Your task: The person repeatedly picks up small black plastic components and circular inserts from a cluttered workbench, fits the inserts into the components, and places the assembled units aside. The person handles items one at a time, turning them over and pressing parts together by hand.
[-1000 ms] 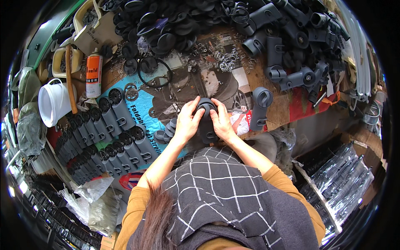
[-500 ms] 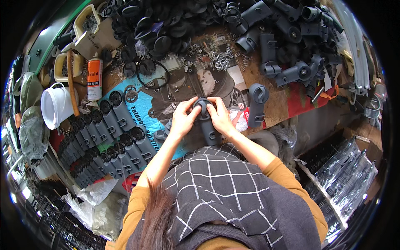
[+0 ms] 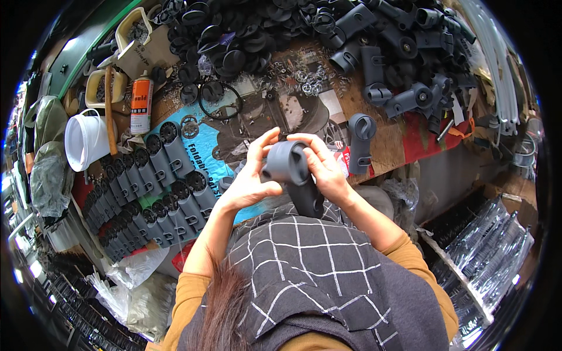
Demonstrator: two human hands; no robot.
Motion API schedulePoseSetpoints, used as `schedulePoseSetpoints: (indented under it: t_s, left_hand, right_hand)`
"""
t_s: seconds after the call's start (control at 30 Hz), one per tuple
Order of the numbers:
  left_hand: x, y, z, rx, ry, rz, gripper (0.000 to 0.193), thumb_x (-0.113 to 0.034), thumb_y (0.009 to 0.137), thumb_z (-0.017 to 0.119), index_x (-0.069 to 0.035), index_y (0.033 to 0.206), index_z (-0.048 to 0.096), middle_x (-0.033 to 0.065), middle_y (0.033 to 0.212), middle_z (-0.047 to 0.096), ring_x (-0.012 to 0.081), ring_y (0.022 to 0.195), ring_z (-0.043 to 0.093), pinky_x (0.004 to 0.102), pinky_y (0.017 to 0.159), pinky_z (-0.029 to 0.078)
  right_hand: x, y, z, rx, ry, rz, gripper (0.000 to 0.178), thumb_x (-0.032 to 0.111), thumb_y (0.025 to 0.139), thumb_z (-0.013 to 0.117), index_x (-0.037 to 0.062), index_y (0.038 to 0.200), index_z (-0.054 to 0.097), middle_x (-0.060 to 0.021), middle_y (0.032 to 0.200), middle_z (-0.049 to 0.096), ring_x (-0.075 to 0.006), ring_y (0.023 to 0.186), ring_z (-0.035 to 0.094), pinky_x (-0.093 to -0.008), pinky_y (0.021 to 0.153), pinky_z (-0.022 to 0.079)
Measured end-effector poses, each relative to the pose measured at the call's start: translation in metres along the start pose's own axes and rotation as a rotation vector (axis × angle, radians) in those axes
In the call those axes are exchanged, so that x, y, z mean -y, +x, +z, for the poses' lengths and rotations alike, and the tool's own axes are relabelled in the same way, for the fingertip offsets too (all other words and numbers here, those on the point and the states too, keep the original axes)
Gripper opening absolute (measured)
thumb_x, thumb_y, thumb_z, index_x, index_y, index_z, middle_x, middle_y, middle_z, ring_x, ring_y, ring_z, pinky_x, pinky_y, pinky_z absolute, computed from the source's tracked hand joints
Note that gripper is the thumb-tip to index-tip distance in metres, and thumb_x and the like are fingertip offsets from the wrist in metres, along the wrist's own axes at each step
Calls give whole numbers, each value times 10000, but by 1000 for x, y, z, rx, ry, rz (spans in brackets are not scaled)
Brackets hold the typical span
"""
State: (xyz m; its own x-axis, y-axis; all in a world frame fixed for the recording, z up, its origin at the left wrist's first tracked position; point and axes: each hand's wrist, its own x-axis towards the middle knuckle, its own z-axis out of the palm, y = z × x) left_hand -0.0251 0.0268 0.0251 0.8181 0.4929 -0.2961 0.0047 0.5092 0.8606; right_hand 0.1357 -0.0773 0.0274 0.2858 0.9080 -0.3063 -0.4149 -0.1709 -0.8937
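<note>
A dark grey plastic joint housing (image 3: 285, 162), with a rounded head and a tubular body slanting down toward my lap, is tilted above the table's near edge. My right hand (image 3: 329, 174) grips its head from the right, thumb and fingers around the knob side. On the other side my left hand (image 3: 249, 182) is spread, thumb stretched out below the head and fingers raised beside it; whether it touches the part is hard to tell. Just right of my hands, a similar grey housing (image 3: 361, 140) lies on the table with its round knob facing up.
Rows of grey housings (image 3: 174, 153) stand at the left. Black knobs (image 3: 234, 58) and more housings (image 3: 404, 102) are heaped at the back. Metal rings and springs (image 3: 311, 82) lie scattered mid-table. A spray can (image 3: 141, 103) and white bucket (image 3: 82, 143) stand far left.
The housing has been lifted and turned from flat, knob-up, to tilted with its head's side showing. My left hand has come off the knob and spread; the right still grips.
</note>
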Motion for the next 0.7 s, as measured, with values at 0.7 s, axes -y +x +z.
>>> schedulePoseSetpoints:
  t_s: [0.7]
  left_hand:
    - [-45,-44,45,1,855,561,987,-39,490,882,-40,1326,357,183,1162,477,349,1055,506,413,919,432]
  right_hand:
    - [45,-54,31,-6,-746,-518,204,187,934,539,2,848,523,-155,739,502,-332,642,479,-424,618,389]
